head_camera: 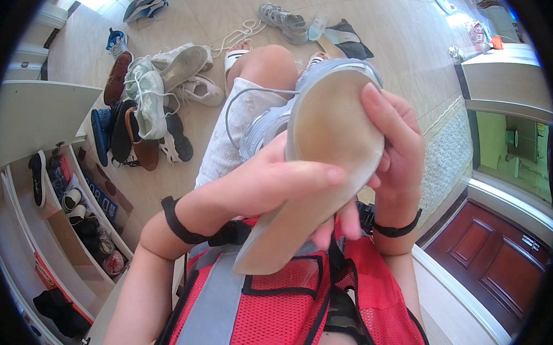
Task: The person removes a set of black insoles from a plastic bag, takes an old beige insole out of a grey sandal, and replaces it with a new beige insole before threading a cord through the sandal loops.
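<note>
A worn shoe insole (pixel 334 119), tan on its upturned face with a grey rim, slants across the middle of the view. My left hand (pixel 281 172) wraps it from the left, thumb laid across its face and fingertips coming out beneath. On the other side, my right hand (pixel 397 125) grips the wide end's edge, thumb on top. Behind the insole, a grey-blue sneaker (pixel 263 127) rests at my lap, partly hidden. Its loose grey lace (pixel 227 114) loops out over my patterned white shorts (pixel 224 133).
Several shoes lie piled on the tiled floor at left, including a pale green sneaker (pixel 151 101). Ahead are a grey sneaker (pixel 284 22) and loose white laces (pixel 242 33). An open shoe cabinet (pixel 42 219) stands at left. At right are a mat (pixel 444 151) and a brown panelled door (pixel 488 255).
</note>
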Tool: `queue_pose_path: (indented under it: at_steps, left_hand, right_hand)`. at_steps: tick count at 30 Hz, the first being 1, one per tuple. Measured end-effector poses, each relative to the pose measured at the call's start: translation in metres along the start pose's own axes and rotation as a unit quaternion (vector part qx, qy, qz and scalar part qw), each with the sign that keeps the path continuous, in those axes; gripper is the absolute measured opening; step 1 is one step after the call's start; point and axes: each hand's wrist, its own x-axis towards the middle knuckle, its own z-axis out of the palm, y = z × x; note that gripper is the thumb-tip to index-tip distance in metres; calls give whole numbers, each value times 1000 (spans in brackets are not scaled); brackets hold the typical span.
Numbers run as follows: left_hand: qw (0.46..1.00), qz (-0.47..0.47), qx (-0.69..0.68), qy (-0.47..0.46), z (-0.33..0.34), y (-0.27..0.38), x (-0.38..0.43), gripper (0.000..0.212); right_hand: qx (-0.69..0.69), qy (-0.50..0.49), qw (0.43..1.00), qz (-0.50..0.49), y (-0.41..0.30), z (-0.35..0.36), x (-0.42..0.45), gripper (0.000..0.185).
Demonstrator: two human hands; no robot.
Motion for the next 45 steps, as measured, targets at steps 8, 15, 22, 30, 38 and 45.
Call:
queue_pose_path:
  at_steps: [8, 15, 22, 30, 38, 45]
  left_hand:
    - [978, 103, 116, 141, -2, 1, -18, 38]
    - [961, 172, 155, 150, -15, -16, -15, 43]
    - [949, 224, 138, 172, -10, -20, -13, 41]
    - [955, 208, 176, 120, -21, -17, -12, 31]
    - [973, 108, 182, 89, -10, 0, -14, 40]
    - [958, 61, 250, 125, -13, 7, -28, 24]
  right_hand:
    - [-132, 154, 968, -151, 6, 9, -14, 30]
    - [-173, 168, 951, -192, 7, 18, -12, 30]
    - [-128, 154, 972, -125, 19, 8, -4, 30]
    - [-128, 157, 969, -138, 18, 5, -7, 30]
    - [-14, 220, 958, -181, 17, -3, -12, 29]
    - [-135, 302, 876, -350, 0, -20, -24, 32]
